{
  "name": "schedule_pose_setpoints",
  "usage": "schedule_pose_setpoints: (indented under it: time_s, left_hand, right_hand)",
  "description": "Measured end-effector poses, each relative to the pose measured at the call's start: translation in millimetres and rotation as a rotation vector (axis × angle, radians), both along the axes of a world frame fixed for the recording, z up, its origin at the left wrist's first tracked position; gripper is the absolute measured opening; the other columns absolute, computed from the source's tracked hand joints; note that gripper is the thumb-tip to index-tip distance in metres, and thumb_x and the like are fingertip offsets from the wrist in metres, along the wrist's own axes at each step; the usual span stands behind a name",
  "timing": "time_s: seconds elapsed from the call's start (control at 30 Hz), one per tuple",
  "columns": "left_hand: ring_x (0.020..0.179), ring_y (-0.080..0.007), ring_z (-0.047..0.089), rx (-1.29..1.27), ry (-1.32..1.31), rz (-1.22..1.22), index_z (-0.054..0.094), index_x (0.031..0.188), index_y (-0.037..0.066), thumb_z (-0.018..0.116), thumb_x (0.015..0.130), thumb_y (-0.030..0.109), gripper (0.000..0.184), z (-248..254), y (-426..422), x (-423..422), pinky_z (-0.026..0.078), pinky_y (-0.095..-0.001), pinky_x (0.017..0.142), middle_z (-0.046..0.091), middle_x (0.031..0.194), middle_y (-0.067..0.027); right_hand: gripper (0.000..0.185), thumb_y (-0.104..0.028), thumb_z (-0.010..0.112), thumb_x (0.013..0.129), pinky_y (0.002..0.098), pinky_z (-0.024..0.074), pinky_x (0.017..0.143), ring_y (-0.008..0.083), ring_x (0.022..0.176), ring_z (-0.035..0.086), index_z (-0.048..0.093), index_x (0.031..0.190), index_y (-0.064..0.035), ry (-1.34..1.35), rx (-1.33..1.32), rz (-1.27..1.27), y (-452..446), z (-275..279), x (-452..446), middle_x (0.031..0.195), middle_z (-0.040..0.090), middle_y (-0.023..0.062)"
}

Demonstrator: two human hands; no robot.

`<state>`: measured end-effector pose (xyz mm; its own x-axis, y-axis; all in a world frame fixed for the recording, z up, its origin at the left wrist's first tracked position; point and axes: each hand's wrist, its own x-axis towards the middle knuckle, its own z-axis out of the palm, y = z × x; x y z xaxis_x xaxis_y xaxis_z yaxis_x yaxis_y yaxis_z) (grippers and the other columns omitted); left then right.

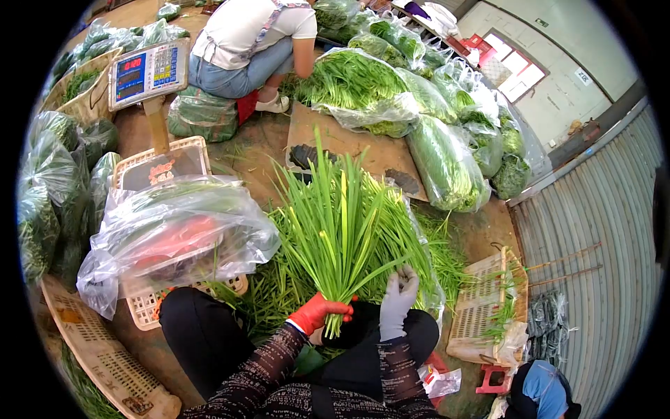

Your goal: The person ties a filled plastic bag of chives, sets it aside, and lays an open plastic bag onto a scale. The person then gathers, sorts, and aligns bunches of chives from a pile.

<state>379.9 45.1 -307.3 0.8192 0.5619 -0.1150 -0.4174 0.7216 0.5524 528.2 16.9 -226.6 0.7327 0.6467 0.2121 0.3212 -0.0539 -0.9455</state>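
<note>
A grey corrugated metal wall [593, 202] bounds the room on the right, meeting a brown floor [494, 227] strewn with scraps of leaf. Large clear plastic bags packed with greens [447, 164] form a bank across the far right, and a crouching person in a white short-sleeved shirt [244, 31] works at the far side. In front of the seated wearer spreads a loose heap of long green leaves [426, 269]. A crumpled clear plastic sheet [230, 241] edges it on the left; a cream slatted plastic crate [478, 314] stands just beyond its right edge, so sideways room is narrow. Ahead, a flat brown cardboard sheet [391, 157] gives more room.

Above the heap, between the wearer's knees, is a bundle of long, flat green leaves [338, 234]. Its long axis runs away from the wearer; cut ends point back towards the body, and tips fan forward and outward. The red-gloved left hand [319, 312] is wrapped firmly round it near the cut ends. The grey-gloved right hand [399, 297] is half curled beside one stray leaf; whether it pinches that leaf I cannot tell.
</note>
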Motion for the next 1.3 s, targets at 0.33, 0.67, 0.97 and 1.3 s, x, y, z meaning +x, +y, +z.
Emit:
schedule_pose_setpoints:
  time_s: [0.33, 0.67, 0.97, 1.3]
  left_hand:
    - [0.065, -0.0184, 0.059, 0.059, -0.021, -0.028, 0.055, 0.104, -0.004, 0.066, 0.071, 0.006, 0.036, 0, 1, -1, 0.048, -0.0289, 0.065, 0.062, 0.076, -0.0107]
    - [0.065, -0.0189, 0.059, 0.0, -0.046, -0.037, 0.054, 0.102, -0.003, 0.065, 0.072, 0.004, 0.033, -6, 0, 3, 0.047, -0.0289, 0.063, 0.061, 0.075, -0.0106]
    - [0.064, -0.0189, 0.06, 0.015, -0.073, -0.055, 0.053, 0.105, -0.004, 0.065, 0.071, 0.001, 0.036, -6, 0, 2, 0.05, -0.0289, 0.062, 0.062, 0.077, -0.0118]
    - [0.06, -0.0192, 0.059, -0.027, 0.051, 0.034, 0.055, 0.098, -0.004, 0.065, 0.072, 0.0, 0.028, -10, -3, 11, 0.048, -0.0285, 0.058, 0.062, 0.076, -0.0115]
  right_hand:
    - [0.033, -0.034, 0.061, 0.082, 0.0375, 0.0432, 0.058, 0.0309, 0.063, 0.058, 0.057, 0.073, -0.0024, -0.591, -0.557, 0.222, 40, 20, -19, 0.069, 0.06, 0.0135]
    - [0.018, -0.014, 0.061, 0.083, 0.0272, 0.0423, 0.053, 0.0131, 0.057, 0.054, 0.054, 0.091, 0.0009, 0.104, -0.146, 0.149, 35, -13, -12, 0.069, 0.059, 0.0051]
    - [0.016, -0.012, 0.062, 0.083, 0.0206, 0.0348, 0.046, 0.0065, 0.051, 0.043, 0.052, 0.087, -0.0005, 0.243, -0.204, 0.225, 45, -19, -10, 0.064, 0.051, -0.0008]
    - [0.017, -0.02, 0.046, 0.091, 0.027, 0.0411, 0.053, 0.0109, 0.054, 0.045, 0.046, 0.085, -0.0041, 0.468, 0.149, 0.245, 32, -20, -32, 0.065, 0.043, 0.0004]
